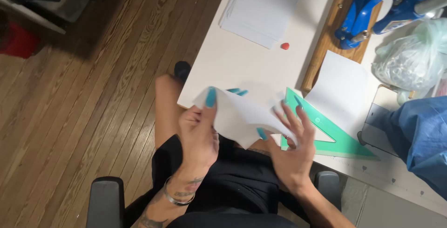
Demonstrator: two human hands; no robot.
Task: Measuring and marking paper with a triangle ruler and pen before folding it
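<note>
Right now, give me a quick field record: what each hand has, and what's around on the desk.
left hand: grips the bent white paper sheet at its left edge
right hand: fingers spread, touching the sheet's right side
green set square: flat on the white desk, partly under the right hand
paper stack: far end of desk
small red piece: beside the stack
blue tool: on a wooden board

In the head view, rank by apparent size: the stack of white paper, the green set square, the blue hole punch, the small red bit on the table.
1. stack of white paper
2. green set square and blue hole punch, too alike to rank; both partly hidden
3. small red bit
</note>
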